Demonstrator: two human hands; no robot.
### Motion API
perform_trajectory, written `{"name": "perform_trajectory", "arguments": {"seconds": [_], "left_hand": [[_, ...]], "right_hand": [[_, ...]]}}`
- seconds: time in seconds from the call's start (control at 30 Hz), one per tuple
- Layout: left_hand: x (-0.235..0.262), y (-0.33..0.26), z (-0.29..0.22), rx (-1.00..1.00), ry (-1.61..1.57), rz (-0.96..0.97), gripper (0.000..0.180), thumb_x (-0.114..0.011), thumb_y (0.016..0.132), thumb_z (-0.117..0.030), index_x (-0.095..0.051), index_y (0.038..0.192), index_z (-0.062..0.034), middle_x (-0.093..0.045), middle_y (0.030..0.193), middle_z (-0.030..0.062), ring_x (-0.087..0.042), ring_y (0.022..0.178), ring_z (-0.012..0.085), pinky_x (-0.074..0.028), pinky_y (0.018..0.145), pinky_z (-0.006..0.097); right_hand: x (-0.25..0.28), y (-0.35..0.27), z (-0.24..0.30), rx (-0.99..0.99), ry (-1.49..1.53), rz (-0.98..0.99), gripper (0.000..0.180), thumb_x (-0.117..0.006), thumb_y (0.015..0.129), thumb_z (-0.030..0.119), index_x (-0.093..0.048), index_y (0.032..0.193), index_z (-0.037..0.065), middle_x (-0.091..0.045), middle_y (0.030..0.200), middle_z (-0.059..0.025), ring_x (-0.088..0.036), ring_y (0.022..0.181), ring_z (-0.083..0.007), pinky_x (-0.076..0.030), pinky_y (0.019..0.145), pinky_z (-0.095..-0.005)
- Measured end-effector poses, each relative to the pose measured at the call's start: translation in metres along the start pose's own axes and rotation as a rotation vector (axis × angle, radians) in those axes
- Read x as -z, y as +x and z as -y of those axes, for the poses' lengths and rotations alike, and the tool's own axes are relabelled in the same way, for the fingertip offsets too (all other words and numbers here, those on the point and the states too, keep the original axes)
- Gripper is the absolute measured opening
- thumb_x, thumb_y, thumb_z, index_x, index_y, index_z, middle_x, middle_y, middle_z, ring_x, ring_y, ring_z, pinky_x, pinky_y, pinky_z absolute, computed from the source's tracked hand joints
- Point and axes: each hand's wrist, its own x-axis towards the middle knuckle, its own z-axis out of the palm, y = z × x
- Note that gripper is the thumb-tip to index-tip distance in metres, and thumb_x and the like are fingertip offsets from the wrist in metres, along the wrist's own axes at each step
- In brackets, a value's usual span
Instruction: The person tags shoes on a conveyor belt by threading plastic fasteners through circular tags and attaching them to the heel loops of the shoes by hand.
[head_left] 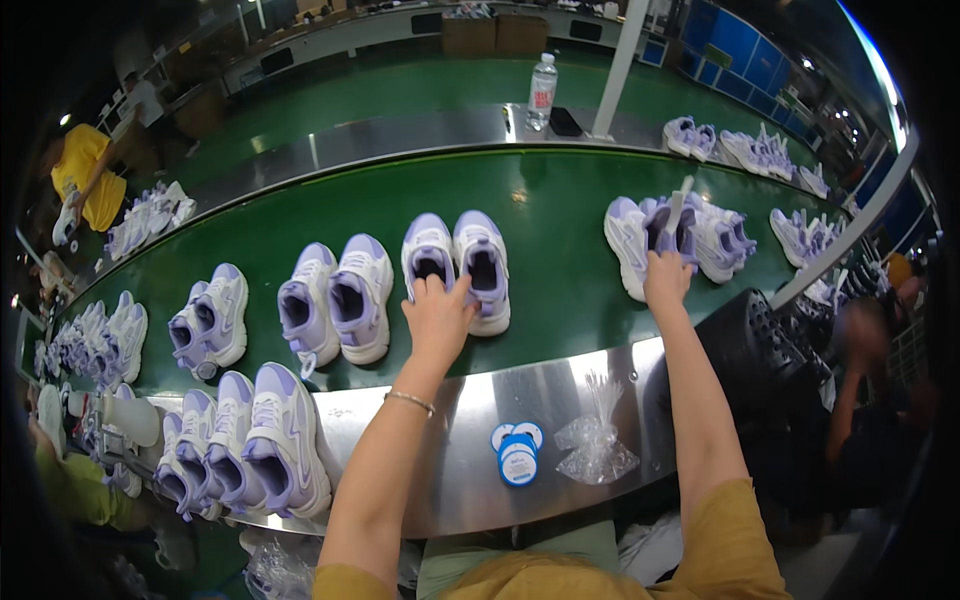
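My left hand [440, 318] is at the heel end of a pair of white and lavender sneakers on the green belt. Its fingers reach into the collar of the left sneaker [428, 240] and against the right sneaker [482, 245], gripping their adjoining sides. Farther right, my right hand [667, 280] is closed at the heel of another lavender sneaker [660, 220]. A white strip [679, 205] stands up from that shoe's opening. Matching sneakers sit close on both sides of it, at left [627, 245] and right [718, 240]. My fingertips there are partly hidden.
More sneaker pairs stand leftward on the belt [560, 215], including one pair [345, 300]. Several sneakers [270, 440] line the metal ledge [460, 480]. Blue-and-white round tags [518, 460] and a clear plastic bag [597, 450] lie before me. Beyond are a bottle [542, 95] and phone [565, 122].
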Motion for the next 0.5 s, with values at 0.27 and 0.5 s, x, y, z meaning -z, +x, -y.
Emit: {"name": "perform_trajectory", "arguments": {"seconds": [0.27,0.5], "left_hand": [[-0.002,0.005,0.006,0.064,-0.165,0.112,0.04,-0.059,0.076,-0.005,-0.058,0.115,-0.0144,-0.058,0.097,0.0084,-0.055,0.098,0.0273,-0.043,0.073,0.048],[0.009,-0.029,-0.052,-0.029,-0.203,-0.081,0.044,-0.064,0.076,-0.006,-0.055,0.119,-0.0064,-0.054,0.119,0.0151,-0.049,0.113,0.0326,-0.04,0.092,0.043]], "right_hand": [[0.08,-0.074,0.028,0.181,0.957,0.417,0.019,-0.063,0.078,0.021,-0.066,0.084,0.003,-0.064,0.073,-0.0153,-0.063,0.072,-0.0325,-0.048,0.065,-0.0404],[0.067,-0.134,0.037,0.227,0.511,0.535,0.031,-0.069,0.072,0.032,-0.063,0.077,0.002,-0.065,0.079,-0.0164,-0.063,0.074,-0.0356,-0.05,0.069,-0.0437]]}}
